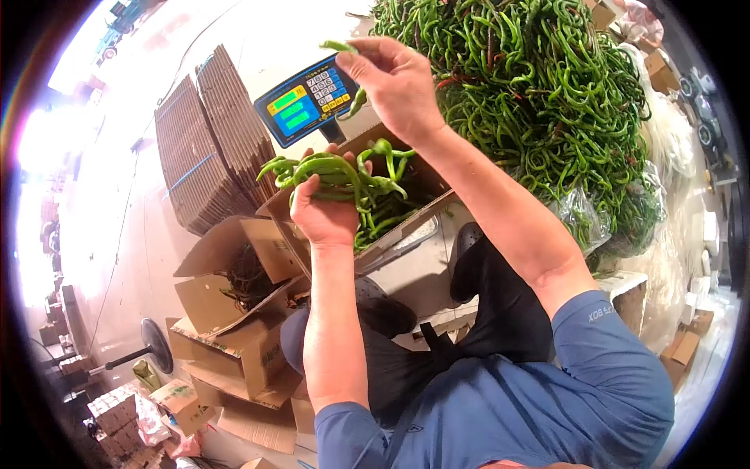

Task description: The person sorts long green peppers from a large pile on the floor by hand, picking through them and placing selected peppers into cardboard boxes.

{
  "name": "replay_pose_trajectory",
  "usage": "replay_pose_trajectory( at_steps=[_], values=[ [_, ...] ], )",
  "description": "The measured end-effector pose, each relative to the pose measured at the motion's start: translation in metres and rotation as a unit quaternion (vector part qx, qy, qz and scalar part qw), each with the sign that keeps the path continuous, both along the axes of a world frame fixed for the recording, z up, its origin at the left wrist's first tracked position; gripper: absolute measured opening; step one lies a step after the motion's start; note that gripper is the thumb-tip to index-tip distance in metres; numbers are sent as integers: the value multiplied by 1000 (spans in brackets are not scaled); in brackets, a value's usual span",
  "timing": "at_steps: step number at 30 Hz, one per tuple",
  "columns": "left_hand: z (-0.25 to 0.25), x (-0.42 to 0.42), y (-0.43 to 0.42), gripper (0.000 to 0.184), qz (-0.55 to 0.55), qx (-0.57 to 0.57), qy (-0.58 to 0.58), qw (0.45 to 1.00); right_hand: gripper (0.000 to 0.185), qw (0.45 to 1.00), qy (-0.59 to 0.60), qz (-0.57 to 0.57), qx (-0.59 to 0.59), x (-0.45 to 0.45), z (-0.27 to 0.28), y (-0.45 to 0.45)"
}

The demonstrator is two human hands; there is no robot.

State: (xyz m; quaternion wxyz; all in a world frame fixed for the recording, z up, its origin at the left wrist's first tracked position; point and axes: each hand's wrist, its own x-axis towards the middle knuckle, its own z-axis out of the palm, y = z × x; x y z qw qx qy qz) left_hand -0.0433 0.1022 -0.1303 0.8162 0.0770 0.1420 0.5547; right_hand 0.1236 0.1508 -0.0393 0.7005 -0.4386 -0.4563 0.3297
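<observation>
The bunch of long green chili peppers (328,166) lies below my right fingertips in the frame, just left of centre, its long axis running mostly left to right, with several ends curling downward at the right. My left hand (326,213) is the nearer one, for it holds them: palm up, fingers curled around the bunch, thumb against its near side. Under and beside it, more peppers lie inside the open cardboard carton (289,230).

My right hand (402,90) is at upper centre, apart from that bunch, thumb and fingers pinched on a green pepper (336,46) whose tip points left. Another green length (355,104) shows below the same fingers; I cannot tell whether it is one pepper or two. The scale display (305,98) stands left of this hand, and the large pepper heap (539,94) fills the upper right.
</observation>
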Motion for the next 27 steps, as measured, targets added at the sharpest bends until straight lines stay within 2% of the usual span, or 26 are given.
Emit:
replay_pose_trajectory(
  at_steps=[3, 7, 12, 14, 18, 20, 24, 27],
  values=[
    [-7, -5, 2, 47, 2, 21, -1, 1000, 26, 1000, 6, -28, 0, 20, 4, -2],
    [-21, -16, 7, 47, -24, 54, 3, 998, 18, 996, 74, -57, 4, 51, 6, -4],
    [-34, -25, 9, 46, -47, 94, 29, 994, 18, 985, 76, -154, -2, 106, 21, -18],
    [-35, -26, 9, 46, -57, 94, 36, 993, 16, 975, 128, -181, -15, 126, 33, -28],
    [-32, -21, 8, 48, -51, 105, 61, 991, 12, 967, 127, -222, 15, 172, 38, -53],
    [-31, -20, 8, 49, -51, 120, 67, 989, 12, 956, 165, -235, 56, 193, 42, -67],
    [-31, -24, 9, 53, -45, 99, 110, 988, 10, 952, 138, -264, 76, 238, 47, -108],
    [-30, -25, 7, 56, -18, 90, 162, 982, 23, 957, 12, -288, 11, 271, 22, -166]
  ],
)
